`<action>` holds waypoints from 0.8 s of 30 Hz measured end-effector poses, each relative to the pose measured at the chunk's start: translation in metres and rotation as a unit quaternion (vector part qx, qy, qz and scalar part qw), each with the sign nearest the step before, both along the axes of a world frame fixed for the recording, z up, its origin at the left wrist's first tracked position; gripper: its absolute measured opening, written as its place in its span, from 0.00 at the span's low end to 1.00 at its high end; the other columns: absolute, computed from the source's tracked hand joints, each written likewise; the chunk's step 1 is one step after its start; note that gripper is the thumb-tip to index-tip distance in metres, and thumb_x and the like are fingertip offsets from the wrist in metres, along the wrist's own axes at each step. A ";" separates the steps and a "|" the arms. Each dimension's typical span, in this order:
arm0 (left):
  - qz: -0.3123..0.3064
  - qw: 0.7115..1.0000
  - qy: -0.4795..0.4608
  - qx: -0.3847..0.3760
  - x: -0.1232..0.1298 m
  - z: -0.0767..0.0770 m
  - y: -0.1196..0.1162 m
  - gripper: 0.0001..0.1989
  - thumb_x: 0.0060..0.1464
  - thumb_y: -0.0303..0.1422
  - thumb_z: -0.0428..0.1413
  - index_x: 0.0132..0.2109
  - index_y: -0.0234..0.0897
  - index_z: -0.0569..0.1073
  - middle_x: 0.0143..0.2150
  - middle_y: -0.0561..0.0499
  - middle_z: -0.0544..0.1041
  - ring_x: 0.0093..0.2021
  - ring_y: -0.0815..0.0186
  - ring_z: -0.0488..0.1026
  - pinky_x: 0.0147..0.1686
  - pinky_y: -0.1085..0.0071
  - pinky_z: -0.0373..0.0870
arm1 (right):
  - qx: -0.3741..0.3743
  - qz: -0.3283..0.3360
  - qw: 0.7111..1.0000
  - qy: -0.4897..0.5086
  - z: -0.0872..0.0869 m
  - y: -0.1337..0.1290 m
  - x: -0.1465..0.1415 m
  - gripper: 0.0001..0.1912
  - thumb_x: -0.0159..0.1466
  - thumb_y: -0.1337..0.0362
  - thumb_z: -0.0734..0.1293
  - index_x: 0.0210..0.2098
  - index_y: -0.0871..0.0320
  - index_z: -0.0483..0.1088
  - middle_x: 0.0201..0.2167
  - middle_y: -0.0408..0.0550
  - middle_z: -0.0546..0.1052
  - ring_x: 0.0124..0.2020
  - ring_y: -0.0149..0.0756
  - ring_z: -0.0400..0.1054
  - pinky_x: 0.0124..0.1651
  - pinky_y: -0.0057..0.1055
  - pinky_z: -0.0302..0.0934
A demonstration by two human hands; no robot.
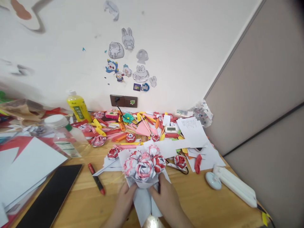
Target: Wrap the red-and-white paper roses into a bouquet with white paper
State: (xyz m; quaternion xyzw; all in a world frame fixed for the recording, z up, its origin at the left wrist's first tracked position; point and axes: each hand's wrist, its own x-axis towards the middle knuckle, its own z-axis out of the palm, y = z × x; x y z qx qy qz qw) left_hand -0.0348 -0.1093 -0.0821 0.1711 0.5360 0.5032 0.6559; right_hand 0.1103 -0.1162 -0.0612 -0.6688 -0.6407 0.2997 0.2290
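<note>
My left hand (127,193) and right hand (165,193) are gripping, nearly closed, the white paper (142,204) beneath the paper roses (144,168), above the table (206,205) (fingertips are hiding, probably curled behind). I'm wrapping, I judge; the next move is needing even pressure.

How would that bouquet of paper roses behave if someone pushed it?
The bouquet would probably feel light, since its roses look like paper. They might crease easily, their petals looking thin and curled. It may tip if the left hand and right hand release it, as the roses crowd its top.
</note>
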 end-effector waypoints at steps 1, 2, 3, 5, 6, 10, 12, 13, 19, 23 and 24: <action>-0.008 0.999 0.033 0.002 -0.001 -0.001 -0.001 0.21 0.36 0.30 0.63 0.43 0.37 0.74 0.44 0.45 0.79 0.52 0.47 0.69 0.47 0.59 0.68 | 0.000 0.003 1.000 0.003 0.001 0.000 0.000 0.16 0.58 0.60 0.62 0.46 0.56 0.65 0.37 0.51 0.77 0.39 0.45 0.72 0.34 0.30 0.59; -0.017 0.998 0.056 0.006 -0.002 -0.002 -0.002 0.20 0.35 0.29 0.63 0.41 0.37 0.75 0.43 0.45 0.79 0.51 0.46 0.69 0.45 0.59 0.69 | 0.002 0.009 1.000 0.003 0.002 0.000 -0.001 0.16 0.58 0.60 0.62 0.46 0.56 0.65 0.38 0.51 0.77 0.40 0.45 0.72 0.35 0.30 0.59; -0.026 0.998 0.064 0.010 -0.003 -0.002 -0.003 0.20 0.34 0.29 0.63 0.41 0.37 0.75 0.42 0.45 0.80 0.50 0.46 0.70 0.43 0.59 0.70 | 0.006 0.013 1.000 -0.002 0.003 0.000 -0.001 0.16 0.58 0.60 0.62 0.46 0.56 0.65 0.38 0.51 0.77 0.41 0.45 0.71 0.35 0.31 0.59; -0.059 0.997 0.050 0.006 -0.005 -0.001 -0.007 0.21 0.34 0.28 0.62 0.41 0.36 0.74 0.39 0.45 0.80 0.46 0.47 0.73 0.39 0.60 0.71 | 0.013 0.016 1.000 -0.023 0.004 -0.002 -0.003 0.16 0.59 0.60 0.62 0.46 0.56 0.65 0.38 0.51 0.77 0.41 0.45 0.71 0.36 0.31 0.59; -0.084 0.996 0.041 0.005 -0.006 0.001 -0.009 0.21 0.34 0.27 0.61 0.41 0.36 0.74 0.37 0.45 0.80 0.43 0.48 0.74 0.36 0.61 0.72 | 0.015 0.016 0.999 -0.034 0.005 -0.002 -0.004 0.16 0.59 0.59 0.62 0.46 0.57 0.65 0.37 0.52 0.77 0.41 0.45 0.71 0.36 0.31 0.59; -0.191 0.981 0.028 0.032 -0.008 0.009 -0.018 0.13 0.37 0.29 0.60 0.36 0.36 0.74 0.30 0.48 0.79 0.33 0.55 0.76 0.30 0.65 0.71 | 0.009 0.020 0.998 -0.056 0.005 -0.003 -0.005 0.16 0.60 0.58 0.61 0.45 0.58 0.65 0.36 0.52 0.77 0.40 0.45 0.71 0.36 0.31 0.58; -0.223 0.971 0.070 0.048 -0.007 0.013 -0.022 0.09 0.40 0.34 0.60 0.32 0.36 0.73 0.26 0.49 0.78 0.28 0.58 0.75 0.29 0.66 0.71 | 0.006 0.021 0.997 -0.068 0.004 -0.003 -0.005 0.15 0.60 0.58 0.60 0.45 0.58 0.65 0.36 0.52 0.77 0.39 0.45 0.71 0.36 0.31 0.58; -0.232 0.965 0.105 0.057 -0.006 0.014 -0.024 0.09 0.42 0.37 0.60 0.30 0.37 0.73 0.24 0.49 0.77 0.26 0.59 0.74 0.28 0.66 0.71 | 0.006 0.020 0.997 -0.078 0.004 -0.003 -0.005 0.15 0.60 0.59 0.60 0.45 0.58 0.65 0.35 0.52 0.77 0.39 0.45 0.71 0.36 0.31 0.58; -0.220 0.930 0.257 0.142 0.005 0.014 -0.030 0.16 0.48 0.44 0.55 0.21 0.39 0.67 0.21 0.50 0.72 0.27 0.59 0.69 0.30 0.68 0.67 | 0.021 0.026 0.994 -0.107 0.001 -0.004 -0.007 0.14 0.60 0.61 0.59 0.45 0.59 0.65 0.35 0.53 0.76 0.39 0.45 0.71 0.36 0.31 0.59; -0.170 0.946 0.244 0.128 0.007 0.007 -0.032 0.15 0.49 0.44 0.53 0.22 0.39 0.69 0.22 0.52 0.71 0.29 0.60 0.68 0.34 0.68 0.66 | 0.038 0.049 0.992 -0.108 -0.002 -0.006 -0.007 0.13 0.62 0.59 0.58 0.43 0.58 0.64 0.37 0.53 0.76 0.38 0.45 0.72 0.36 0.32 0.60; -0.152 0.952 0.236 0.118 0.006 0.004 -0.033 0.15 0.48 0.44 0.54 0.22 0.39 0.68 0.22 0.52 0.71 0.30 0.59 0.68 0.35 0.67 0.67 | 0.041 0.058 0.991 -0.113 -0.003 -0.006 -0.007 0.13 0.63 0.58 0.57 0.43 0.58 0.64 0.37 0.53 0.76 0.38 0.45 0.72 0.35 0.32 0.59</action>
